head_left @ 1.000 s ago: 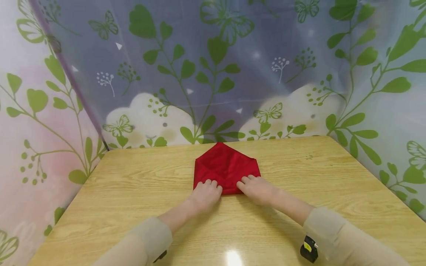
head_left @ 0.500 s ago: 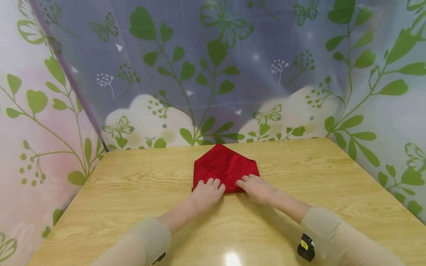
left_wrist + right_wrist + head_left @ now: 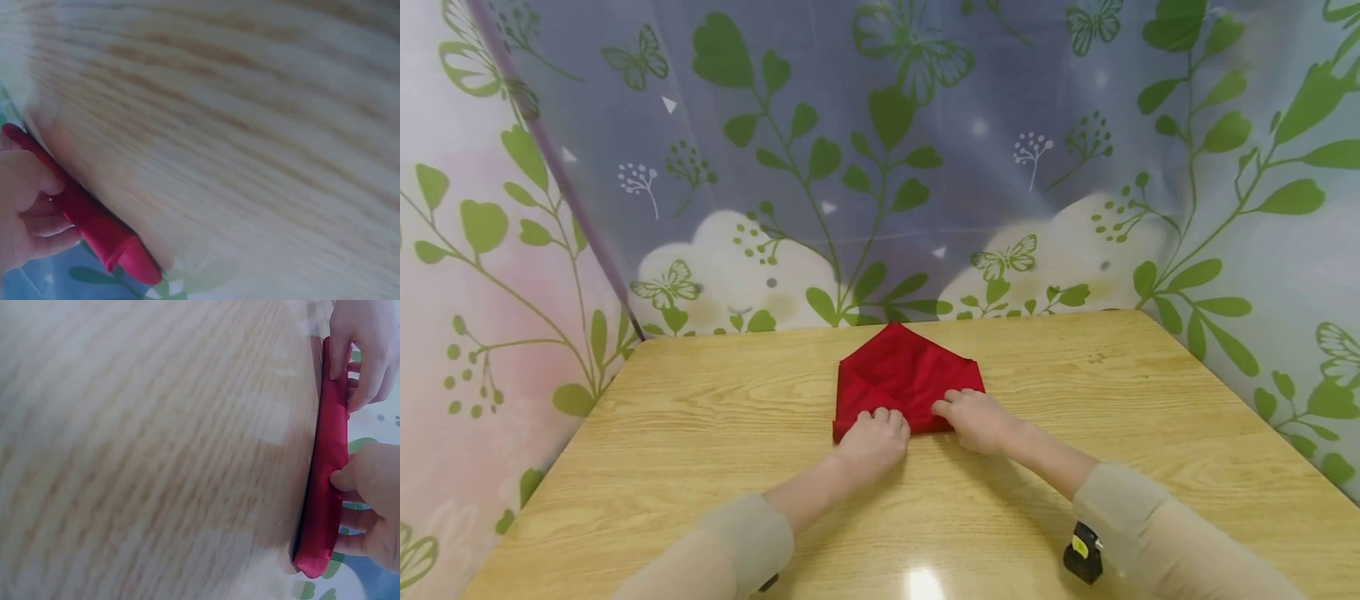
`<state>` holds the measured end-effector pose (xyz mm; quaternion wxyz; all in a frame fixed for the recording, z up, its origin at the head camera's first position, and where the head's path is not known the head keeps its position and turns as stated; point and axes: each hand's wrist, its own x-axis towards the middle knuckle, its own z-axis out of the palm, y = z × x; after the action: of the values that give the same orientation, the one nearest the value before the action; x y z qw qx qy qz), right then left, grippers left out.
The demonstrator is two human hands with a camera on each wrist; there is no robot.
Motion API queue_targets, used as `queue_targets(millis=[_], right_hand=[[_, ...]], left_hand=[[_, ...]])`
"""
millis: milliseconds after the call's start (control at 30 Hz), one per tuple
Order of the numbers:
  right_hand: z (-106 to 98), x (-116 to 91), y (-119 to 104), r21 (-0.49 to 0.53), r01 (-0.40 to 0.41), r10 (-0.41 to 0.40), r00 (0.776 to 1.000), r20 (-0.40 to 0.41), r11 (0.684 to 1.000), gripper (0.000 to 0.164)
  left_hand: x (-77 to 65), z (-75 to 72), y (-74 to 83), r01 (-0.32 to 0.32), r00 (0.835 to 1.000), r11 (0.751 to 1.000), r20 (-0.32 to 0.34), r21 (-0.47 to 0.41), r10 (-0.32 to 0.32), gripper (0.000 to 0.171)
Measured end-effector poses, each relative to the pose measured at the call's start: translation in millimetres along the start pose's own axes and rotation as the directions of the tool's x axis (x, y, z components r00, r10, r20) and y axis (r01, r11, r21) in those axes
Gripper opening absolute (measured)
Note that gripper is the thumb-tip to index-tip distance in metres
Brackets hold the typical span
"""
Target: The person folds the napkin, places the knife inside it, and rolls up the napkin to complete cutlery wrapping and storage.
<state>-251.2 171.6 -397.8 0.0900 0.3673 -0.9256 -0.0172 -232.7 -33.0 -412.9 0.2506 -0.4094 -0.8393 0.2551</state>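
Observation:
A red cloth (image 3: pixel 895 367) lies near the table's far edge, its back end folded to a point and its near edge turned into a roll (image 3: pixel 326 456). My left hand (image 3: pixel 874 437) holds this roll left of its middle, thumb on the near side and fingers over the top. In the left wrist view, the left hand (image 3: pixel 28 209) shows the same grip, with the roll's loose end sticking out past the fingers. My right hand (image 3: pixel 977 421) pinches the roll farther right; the right wrist view shows the right hand's thumb (image 3: pixel 344 480) against it.
The wooden table (image 3: pixel 700 433) surrounds the cloth. A patterned curtain (image 3: pixel 790 167) with leaves and butterflies hangs right behind the table's far edge, and more printed fabric closes both sides. A black device (image 3: pixel 1082 552) sits by the right sleeve.
My left hand has slid slightly right, baring the roll's left end. The cloth's near edge is rolled a little farther away from me. My right hand has barely moved.

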Motion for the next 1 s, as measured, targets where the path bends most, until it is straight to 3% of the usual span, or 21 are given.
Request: queue_targets(millis=[200, 400, 533, 767, 1000], right_hand=[[2.3, 0.6, -3.5, -0.024, -0.06, 0.06, 0.998, -0.008, 0.998, 0.021], [8.7, -3.4, -8.8, -0.112, -0.107, 0.095, 0.99, -0.106, 0.988, 0.021], [11.0, -5.1, -11.2, -0.144, -0.114, 0.092, 0.984, -0.151, 0.983, 0.02], [12.7, -4.3, -11.6, -0.172, -0.1, 0.078, 0.988, -0.132, 0.98, 0.023], [14.4, -2.5, -7.5, -0.156, -0.104, 0.082, 0.986, -0.143, 0.982, 0.02]], left_hand=[[3.6, 2.1, 1.0, -0.005, 1.0, 0.999, -0.024, 0.032, 0.006, 0.01], [5.9, 4.5, 0.3, -0.003, 1.0, 1.0, 0.003, 0.026, 0.003, 0.012], [7.2, 6.3, -1.3, 0.015, 1.0, 1.0, 0.013, -0.017, -0.015, 0.012], [9.3, 6.8, -6.1, 0.031, 0.996, 0.995, 0.086, -0.098, -0.022, 0.019], [11.0, 8.2, -11.3, 0.049, 0.996, 0.979, 0.089, -0.2, -0.031, 0.016]])
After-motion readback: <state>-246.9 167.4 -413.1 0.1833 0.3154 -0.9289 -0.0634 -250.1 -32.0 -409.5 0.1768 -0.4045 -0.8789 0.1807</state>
